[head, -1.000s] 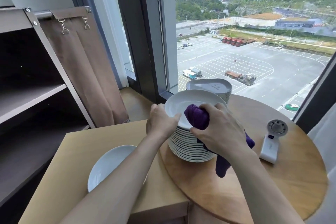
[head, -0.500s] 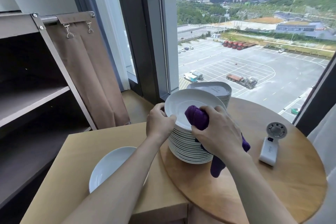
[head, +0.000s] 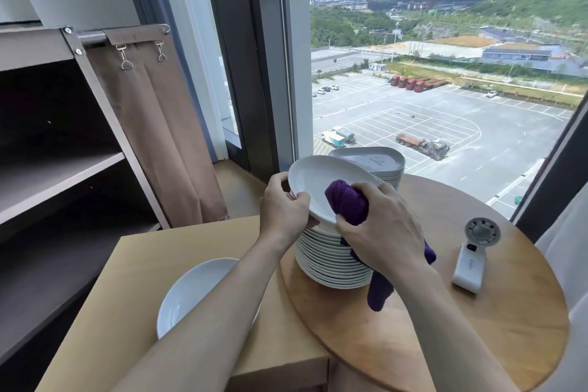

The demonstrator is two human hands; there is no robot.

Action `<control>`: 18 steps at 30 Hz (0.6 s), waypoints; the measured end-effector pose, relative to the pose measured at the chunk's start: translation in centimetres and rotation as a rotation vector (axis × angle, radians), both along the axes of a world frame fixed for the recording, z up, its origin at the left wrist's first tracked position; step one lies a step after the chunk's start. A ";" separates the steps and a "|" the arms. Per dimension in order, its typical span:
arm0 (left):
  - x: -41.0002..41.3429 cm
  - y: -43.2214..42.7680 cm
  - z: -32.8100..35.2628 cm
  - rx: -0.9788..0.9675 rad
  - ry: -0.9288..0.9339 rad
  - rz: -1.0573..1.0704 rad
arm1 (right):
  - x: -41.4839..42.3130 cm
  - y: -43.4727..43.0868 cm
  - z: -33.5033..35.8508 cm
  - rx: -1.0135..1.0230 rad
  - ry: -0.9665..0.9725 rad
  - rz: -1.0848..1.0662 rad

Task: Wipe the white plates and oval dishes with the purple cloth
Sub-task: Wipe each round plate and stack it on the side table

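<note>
1. Two hands share one plate: I have the left hand (head: 284,210) gripping the near-left rim of the top plate (head: 318,178), which sits tilted on the stack of plates (head: 331,264).
2. My right hand (head: 381,232) is curled round the purple cloth (head: 345,204), pressing it on that plate just right of the left hand.
3. Beyond both hands I see the oval dishes (head: 369,161), stacked.
4. Under my left forearm lies a single plate (head: 191,289).

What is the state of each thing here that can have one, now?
Top plate: tilted, left edge lifted.
Purple cloth: bunched, pressed on that plate.
Left hand: grips the plate's rim.
Right hand: grips the cloth.
Plate stack: upright on the round table.
Lone plate: flat on the square table.
</note>
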State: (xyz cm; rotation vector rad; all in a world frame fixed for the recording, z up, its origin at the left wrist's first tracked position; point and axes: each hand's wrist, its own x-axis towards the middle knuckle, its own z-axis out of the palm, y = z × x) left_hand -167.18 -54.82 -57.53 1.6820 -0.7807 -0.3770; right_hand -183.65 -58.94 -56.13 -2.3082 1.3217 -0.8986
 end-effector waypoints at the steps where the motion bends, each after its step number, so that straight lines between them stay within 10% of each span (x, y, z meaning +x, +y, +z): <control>1: 0.0 0.1 0.2 -0.015 0.011 -0.004 | 0.1 0.1 0.1 -0.001 -0.005 0.007; 18: 4.9 11.3 -0.4 -0.211 -0.011 0.266 | 3.8 5.9 0.5 -0.131 -0.100 0.200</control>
